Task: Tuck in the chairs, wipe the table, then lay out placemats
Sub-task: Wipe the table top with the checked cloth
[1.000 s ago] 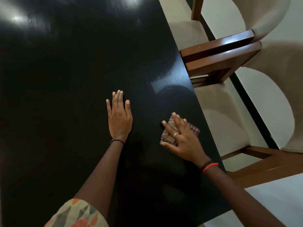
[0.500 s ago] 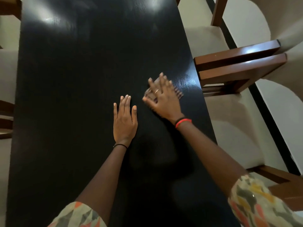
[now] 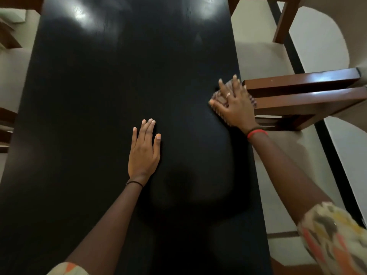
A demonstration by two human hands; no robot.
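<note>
Here, the wiping stage of a dining-room tidy: a person bends over a dark, glossy worktop [image 3: 119, 80], the right hand [image 3: 235, 105] pressed flat on a small checked cloth [image 3: 217, 97]. The cloth lies at the worktop's right edge, just beside the wooden armrests [image 3: 301, 81] of two cream-upholstered chairs [image 3: 256, 56]. The fingers [image 3: 226, 90] of that hand are straight and spread, curled round nothing. The cloth is pinned under palm and fingers with only its margins showing, one corner seemingly past the edge. The left hand [image 3: 144, 150] lies open and flat on the bare worktop nearer the middle, fingers together, apparently as a brace.

The cloth looks thin, soft and light, likely to bunch or slip out if pushed from one corner. Broad downward pressure over its middle, as here, seems the sound way to drive it. A pinch on a gathered fold would serve to lift it. The polished surface should let it glide easily.

The chairs on the right sit close against the worktop, which suggests tucking-in is done on that side. Another chair [image 3: 12, 62] shows at the left edge. No placemats are in view, so that step appears not yet begun. The armrests' nearness is the one hazard, since knuckles could catch on a wide stroke.
</note>
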